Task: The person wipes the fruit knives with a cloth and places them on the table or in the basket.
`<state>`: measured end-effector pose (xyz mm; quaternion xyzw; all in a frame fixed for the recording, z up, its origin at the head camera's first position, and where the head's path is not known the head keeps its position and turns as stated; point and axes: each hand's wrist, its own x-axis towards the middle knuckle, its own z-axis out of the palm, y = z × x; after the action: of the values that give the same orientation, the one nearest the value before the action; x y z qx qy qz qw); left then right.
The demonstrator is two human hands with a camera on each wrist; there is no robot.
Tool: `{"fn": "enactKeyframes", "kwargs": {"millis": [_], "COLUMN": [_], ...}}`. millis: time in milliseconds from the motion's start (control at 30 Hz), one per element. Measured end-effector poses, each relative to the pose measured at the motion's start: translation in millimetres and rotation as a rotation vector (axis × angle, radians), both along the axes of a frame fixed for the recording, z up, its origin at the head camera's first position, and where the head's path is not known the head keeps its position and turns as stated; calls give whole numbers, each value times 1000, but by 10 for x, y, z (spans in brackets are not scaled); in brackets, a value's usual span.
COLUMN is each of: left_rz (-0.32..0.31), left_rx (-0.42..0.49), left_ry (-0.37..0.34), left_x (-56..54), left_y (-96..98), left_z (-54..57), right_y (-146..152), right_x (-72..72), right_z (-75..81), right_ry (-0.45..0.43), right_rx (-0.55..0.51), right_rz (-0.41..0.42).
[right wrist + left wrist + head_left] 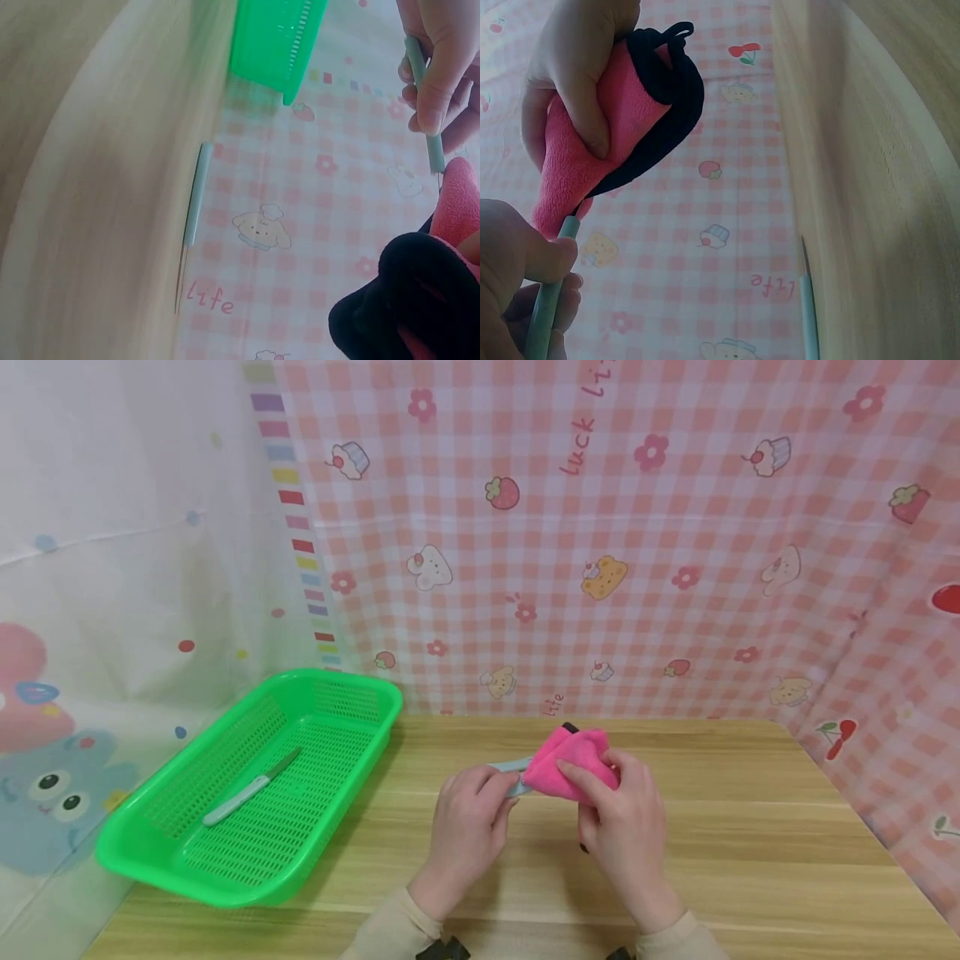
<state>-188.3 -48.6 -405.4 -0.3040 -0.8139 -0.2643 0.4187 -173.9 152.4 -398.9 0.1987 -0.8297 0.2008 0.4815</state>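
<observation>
Between thumb and fingers, my left hand [467,814] grips the pale blue-green handle of a knife [546,315]. My right hand [628,818] holds a pink cloth [573,764] with black edging and a small black hanging loop. The cloth is folded over the knife's blade just past the handle, so most of the blade is hidden. A second knife [197,196] with the same kind of handle lies on the table behind the hands, partly covered by them in the head view.
To the left on the wooden table [750,827] stands a green plastic basket [345,810] with slotted walls. Inside it lies another knife [251,789] with a pale blue handle. A pink checked curtain [555,543] hangs along the table's back edge.
</observation>
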Motion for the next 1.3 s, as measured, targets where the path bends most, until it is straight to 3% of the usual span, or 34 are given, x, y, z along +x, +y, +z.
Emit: {"fn": "enactKeyframes", "kwargs": {"millis": [267, 633, 800, 1033, 1300], "left_rz": [0, -22, -30, -25, -2], "left_rx": [9, 30, 33, 55, 49], "left_ry": [14, 42, -4, 12, -29], "left_x": [-6, -36, -48, -105, -126], "left_y": [-5, -25, -38, -90, -111], "left_z": [0, -9, 1, -16, -27], "right_y": [112, 268, 312, 414, 438], "right_x": [-38, -79, -82, -92, -73], "right_z": [22, 68, 85, 120, 142], "right_ry": [-64, -75, -95, -108, -156], "right_rx": [-40, -64, -76, -108, -124], "right_rz": [-42, -121, -136, -156, -172]}}
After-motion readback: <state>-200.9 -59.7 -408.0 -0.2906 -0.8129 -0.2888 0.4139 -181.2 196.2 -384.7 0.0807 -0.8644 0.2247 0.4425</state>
